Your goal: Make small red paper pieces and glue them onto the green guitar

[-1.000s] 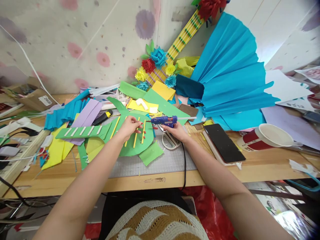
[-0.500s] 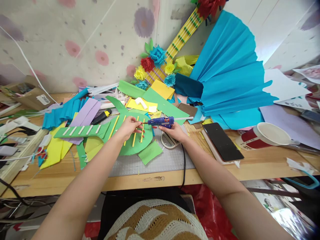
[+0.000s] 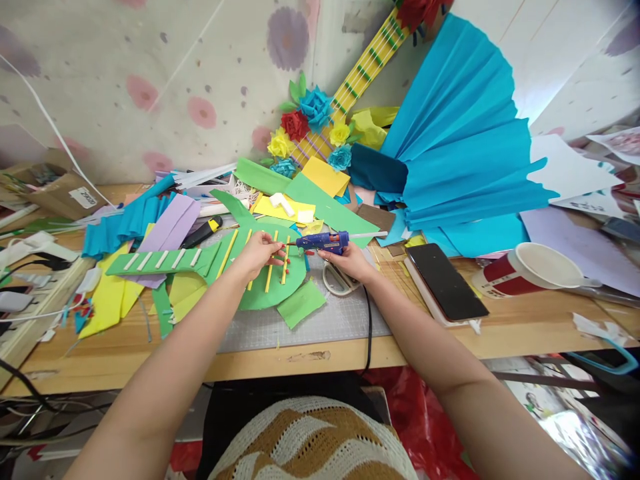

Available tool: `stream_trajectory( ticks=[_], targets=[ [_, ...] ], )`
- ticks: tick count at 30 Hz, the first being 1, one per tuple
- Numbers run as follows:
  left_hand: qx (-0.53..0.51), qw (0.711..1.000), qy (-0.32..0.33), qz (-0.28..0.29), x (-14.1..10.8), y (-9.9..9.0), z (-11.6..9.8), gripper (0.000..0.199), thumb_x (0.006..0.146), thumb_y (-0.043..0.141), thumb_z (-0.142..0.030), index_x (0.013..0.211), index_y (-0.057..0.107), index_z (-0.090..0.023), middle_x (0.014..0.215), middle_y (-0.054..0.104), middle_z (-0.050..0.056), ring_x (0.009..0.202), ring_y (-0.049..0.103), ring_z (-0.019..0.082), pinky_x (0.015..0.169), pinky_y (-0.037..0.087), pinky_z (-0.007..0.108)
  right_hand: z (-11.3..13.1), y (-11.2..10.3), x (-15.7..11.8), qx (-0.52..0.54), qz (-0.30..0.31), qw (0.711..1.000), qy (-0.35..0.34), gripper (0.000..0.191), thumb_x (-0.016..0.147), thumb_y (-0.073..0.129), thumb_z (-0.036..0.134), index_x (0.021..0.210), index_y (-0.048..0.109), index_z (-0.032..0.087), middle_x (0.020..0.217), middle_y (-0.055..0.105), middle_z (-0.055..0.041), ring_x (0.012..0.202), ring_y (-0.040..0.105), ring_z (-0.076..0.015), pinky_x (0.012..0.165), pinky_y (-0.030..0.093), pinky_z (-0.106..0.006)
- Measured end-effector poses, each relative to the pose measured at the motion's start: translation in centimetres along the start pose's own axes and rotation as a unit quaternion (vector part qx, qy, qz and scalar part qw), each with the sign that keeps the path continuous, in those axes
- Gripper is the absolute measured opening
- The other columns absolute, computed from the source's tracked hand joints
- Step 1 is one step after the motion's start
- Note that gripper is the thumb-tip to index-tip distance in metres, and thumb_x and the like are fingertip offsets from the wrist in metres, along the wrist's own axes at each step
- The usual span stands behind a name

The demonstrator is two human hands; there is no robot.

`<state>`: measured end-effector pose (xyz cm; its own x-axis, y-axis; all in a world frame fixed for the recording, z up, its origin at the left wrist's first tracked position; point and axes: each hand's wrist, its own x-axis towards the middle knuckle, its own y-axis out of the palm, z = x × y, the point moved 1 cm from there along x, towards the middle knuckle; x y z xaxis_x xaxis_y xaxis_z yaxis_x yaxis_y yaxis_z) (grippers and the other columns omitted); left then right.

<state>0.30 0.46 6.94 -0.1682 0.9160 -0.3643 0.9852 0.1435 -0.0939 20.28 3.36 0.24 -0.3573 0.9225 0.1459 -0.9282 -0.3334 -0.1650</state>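
Observation:
A blue glue gun [image 3: 327,242] with a white glue stick in its back is held in my right hand [image 3: 353,261], its nozzle pointing left. The nozzle tip is close to the fingers of my left hand [image 3: 261,253], over the body of a green guitar-shaped cutout [image 3: 237,300]. My left hand's fingers are pinched together; whatever lies between them is too small to make out. Yellow strips [image 3: 285,267] cross the cutout's body, and short white strips [image 3: 177,259] cross its neck.
Scissors [image 3: 340,280] and a green paper piece [image 3: 301,303] lie by the cutout. A phone [image 3: 445,281] and paper cup [image 3: 530,270] stand right. Behind are a yellow flowered guitar [image 3: 357,73] and pleated blue paper [image 3: 460,133]. A black cutter [image 3: 203,232] lies left.
The camera view has shifted very slightly. Both hands and the glue gun hold nearly the same places over the cutout.

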Motion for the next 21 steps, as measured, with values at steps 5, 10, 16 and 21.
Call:
stream_trajectory(
  ticks=[5, 10, 16, 21],
  targets=[
    [0.014, 1.000, 0.005, -0.003, 0.15, 0.09, 0.09, 0.024, 0.077, 0.055, -0.003, 0.071, 0.037, -0.017, 0.054, 0.054, -0.002, 0.049, 0.057, 0.010, 0.044, 0.046, 0.020, 0.31, 0.00, -0.11, -0.017, -0.006, 1.000, 0.015, 0.045, 0.063, 0.067, 0.051, 0.095, 0.067, 0.020, 0.095, 0.069, -0.0031, 0.092, 0.062, -0.0226, 0.080, 0.050, -0.035],
    [0.015, 1.000, 0.002, -0.005, 0.03, 0.18, -0.02, 0.024, 0.078, 0.054, -0.003, 0.071, 0.037, -0.017, 0.053, 0.053, -0.003, 0.049, 0.057, 0.010, 0.042, 0.044, 0.018, 0.39, -0.02, -0.16, -0.018, -0.006, 1.000, 0.011, 0.047, 0.062, 0.067, 0.052, 0.094, 0.066, 0.018, 0.095, 0.069, -0.0041, 0.093, 0.062, -0.0229, 0.082, 0.050, -0.035],
    [0.027, 1.000, -0.001, -0.001, 0.02, 0.17, -0.01, 0.023, 0.078, 0.054, -0.004, 0.071, 0.036, -0.017, 0.052, 0.054, -0.003, 0.048, 0.056, 0.009, 0.042, 0.045, 0.017, 0.65, -0.16, -0.23, -0.023, 0.003, 1.000, 0.009, 0.043, 0.064, 0.067, 0.049, 0.094, 0.066, 0.018, 0.095, 0.070, -0.0049, 0.092, 0.063, -0.0227, 0.083, 0.049, -0.036],
    [0.020, 1.000, -0.005, 0.005, 0.15, 0.07, 0.02, 0.022, 0.078, 0.054, -0.004, 0.072, 0.037, -0.017, 0.051, 0.055, -0.002, 0.046, 0.056, 0.008, 0.042, 0.045, 0.017, 0.43, -0.42, -0.21, -0.039, 0.004, 0.999, -0.001, 0.042, 0.065, 0.066, 0.049, 0.094, 0.067, 0.019, 0.096, 0.069, -0.0040, 0.091, 0.063, -0.0220, 0.083, 0.049, -0.035]
  ],
)
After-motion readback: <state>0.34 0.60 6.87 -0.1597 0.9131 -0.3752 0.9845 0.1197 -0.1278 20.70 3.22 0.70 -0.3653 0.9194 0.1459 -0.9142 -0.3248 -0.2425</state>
